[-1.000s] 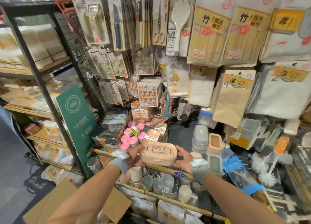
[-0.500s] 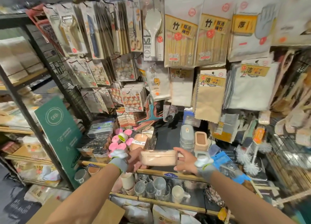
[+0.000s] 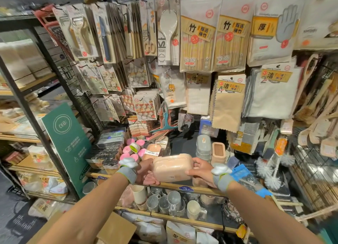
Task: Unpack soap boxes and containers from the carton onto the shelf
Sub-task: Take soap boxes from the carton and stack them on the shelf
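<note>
My left hand (image 3: 146, 175) and right hand (image 3: 201, 170) are gripping opposite ends of a peach soap box (image 3: 172, 167), fingers curling around it, holding it just above the shelf (image 3: 201, 188) edge. Behind it, a labelled box (image 3: 151, 151) and grey containers (image 3: 203, 148) are sitting on the shelf.

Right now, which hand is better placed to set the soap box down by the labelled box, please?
Probably left: the left hand holds the soap box nearest the labelled box; the right hand grips its far end.
</note>
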Tool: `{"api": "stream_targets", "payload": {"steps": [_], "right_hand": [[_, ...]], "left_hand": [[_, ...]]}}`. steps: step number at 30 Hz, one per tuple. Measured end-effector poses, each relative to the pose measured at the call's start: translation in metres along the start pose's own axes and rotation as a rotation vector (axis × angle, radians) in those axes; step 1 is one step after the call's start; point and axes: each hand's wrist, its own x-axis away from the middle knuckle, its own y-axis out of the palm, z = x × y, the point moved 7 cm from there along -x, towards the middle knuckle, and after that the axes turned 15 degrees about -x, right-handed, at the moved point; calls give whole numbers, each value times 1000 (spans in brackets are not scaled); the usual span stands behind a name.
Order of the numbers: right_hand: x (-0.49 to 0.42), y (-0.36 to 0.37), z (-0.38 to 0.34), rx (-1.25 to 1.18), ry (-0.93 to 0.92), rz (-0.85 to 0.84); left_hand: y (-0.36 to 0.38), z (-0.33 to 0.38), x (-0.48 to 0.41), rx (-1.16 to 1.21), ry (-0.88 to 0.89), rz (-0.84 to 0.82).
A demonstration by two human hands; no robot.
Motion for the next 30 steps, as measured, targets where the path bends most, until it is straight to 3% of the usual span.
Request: {"api": "stream_targets", "payload": {"steps": [10,15,22,30], "right_hand": [[6,-8,14,-334,175,91],[4,-13,33,-413,240,156],[12,-14,40,-403,286,175],[0,-18,51,-327,293,221]], "left_hand": [[-7,30,3,199,211,176],[-3,32,2,178,223,156],[10,24,-3,139,357,95],[14,11,-1,122,326,87]]}}
